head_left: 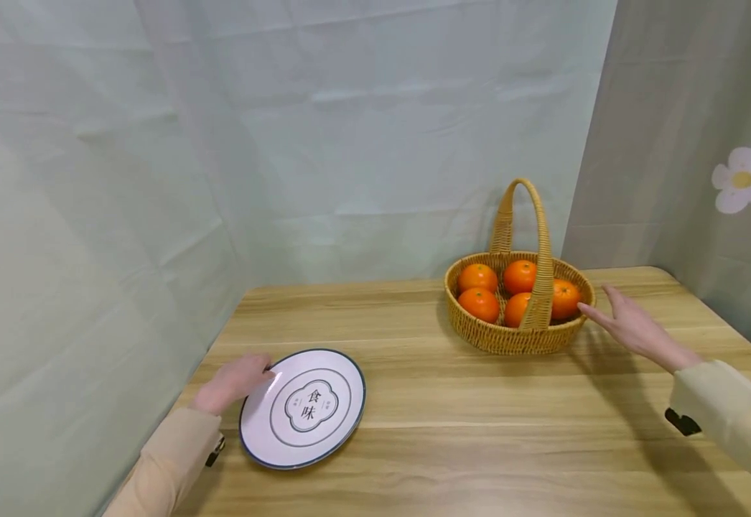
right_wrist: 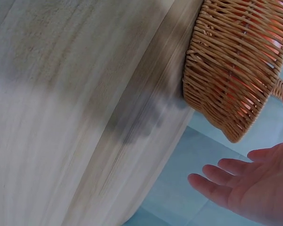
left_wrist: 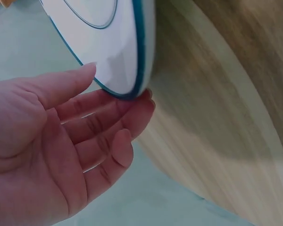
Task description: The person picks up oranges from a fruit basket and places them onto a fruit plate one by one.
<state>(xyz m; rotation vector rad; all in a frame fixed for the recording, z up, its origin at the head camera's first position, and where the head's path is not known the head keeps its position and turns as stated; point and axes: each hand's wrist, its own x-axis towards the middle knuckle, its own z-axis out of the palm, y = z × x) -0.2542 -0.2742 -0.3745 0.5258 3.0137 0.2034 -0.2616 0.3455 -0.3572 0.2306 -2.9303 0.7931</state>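
White, blue-rimmed plate (head_left: 302, 413) was at the left of the table (head_left: 427, 424), edge pinched by the left hand (head_left: 236, 380); right hand (head_left: 643, 332), fingers extended, was just beside the wicker basket (head_left: 498, 339) of oranges (head_left: 479, 305).

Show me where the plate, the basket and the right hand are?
Plate (head_left: 311, 406): head view, on its printed centre.
Basket (head_left: 501, 340): head view, on its front wall.
Right hand (head_left: 637, 330): head view, on its middle.

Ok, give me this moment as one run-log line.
left hand: holds plate by rim | right hand: open, beside basket | oranges: inside basket
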